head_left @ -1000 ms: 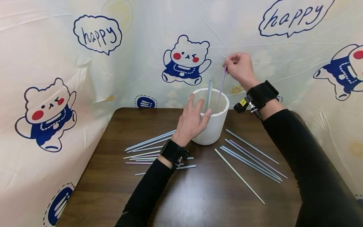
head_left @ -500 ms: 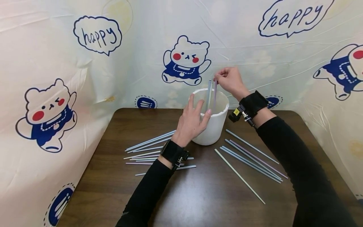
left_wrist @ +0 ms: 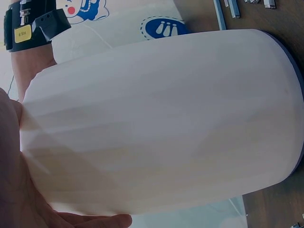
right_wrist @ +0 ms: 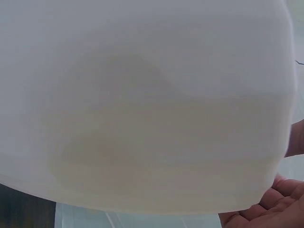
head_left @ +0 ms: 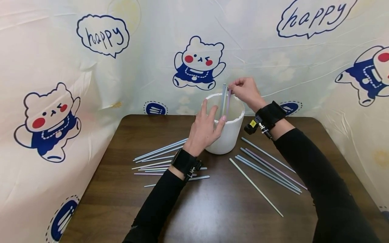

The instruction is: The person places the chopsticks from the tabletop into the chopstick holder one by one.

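Note:
A white container (head_left: 229,136), tall and round with a slightly uneven rim, stands upright at the back of the table. My left hand (head_left: 204,131) holds its near left side, fingers spread at the rim; in the left wrist view, fingers (left_wrist: 90,220) lie along its wall. Over the opening, my right hand (head_left: 246,92) pinches the top of a purple straw (head_left: 228,101), whose lower part is down inside. Beside that straw, a blue straw (head_left: 223,95) and a pale one (head_left: 225,106) lean in the container. Its wall hides their lower ends and fills most of the right wrist view.
Several blue, pale and purple straws (head_left: 161,150) lie on the brown table (head_left: 212,212) at the left, partly under my left forearm. More blue and purple straws (head_left: 267,168) lie at the right, near a pale green straw (head_left: 256,187). A printed cloth (head_left: 146,67) hangs behind.
My right hand has moved left and down, bringing the purple straw deeper into the container, next to the others. My left hand stays at the rim.

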`<state>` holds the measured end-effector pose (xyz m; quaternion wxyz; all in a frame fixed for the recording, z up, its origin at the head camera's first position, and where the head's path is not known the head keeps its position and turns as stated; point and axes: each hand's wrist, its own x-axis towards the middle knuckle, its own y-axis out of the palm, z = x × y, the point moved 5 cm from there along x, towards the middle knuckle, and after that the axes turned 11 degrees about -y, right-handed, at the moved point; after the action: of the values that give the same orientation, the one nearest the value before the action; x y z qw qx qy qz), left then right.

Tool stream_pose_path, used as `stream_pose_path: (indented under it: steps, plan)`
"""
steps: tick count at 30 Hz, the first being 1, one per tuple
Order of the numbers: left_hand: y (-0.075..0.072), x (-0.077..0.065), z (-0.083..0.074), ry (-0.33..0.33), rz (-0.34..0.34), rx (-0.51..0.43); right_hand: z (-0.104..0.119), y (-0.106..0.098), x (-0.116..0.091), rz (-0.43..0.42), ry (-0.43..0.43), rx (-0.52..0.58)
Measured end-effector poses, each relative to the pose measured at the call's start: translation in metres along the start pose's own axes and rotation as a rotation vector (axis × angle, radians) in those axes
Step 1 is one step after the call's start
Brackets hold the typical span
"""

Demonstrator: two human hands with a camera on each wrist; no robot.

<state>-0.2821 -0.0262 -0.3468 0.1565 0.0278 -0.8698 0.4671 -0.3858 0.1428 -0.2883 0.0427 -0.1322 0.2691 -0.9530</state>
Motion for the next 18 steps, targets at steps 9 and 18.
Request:
stream_pose_path:
  steps: [9,18]
  plan:
    - [0.001,0.001,-0.001,0.001,0.002,0.004,-0.004,0.002,-0.005,0.033,0.011,-0.015]
    - [0.001,0.001,-0.001,0.003,-0.006,0.019,-0.012,0.003,-0.005,0.063,-0.007,-0.039]
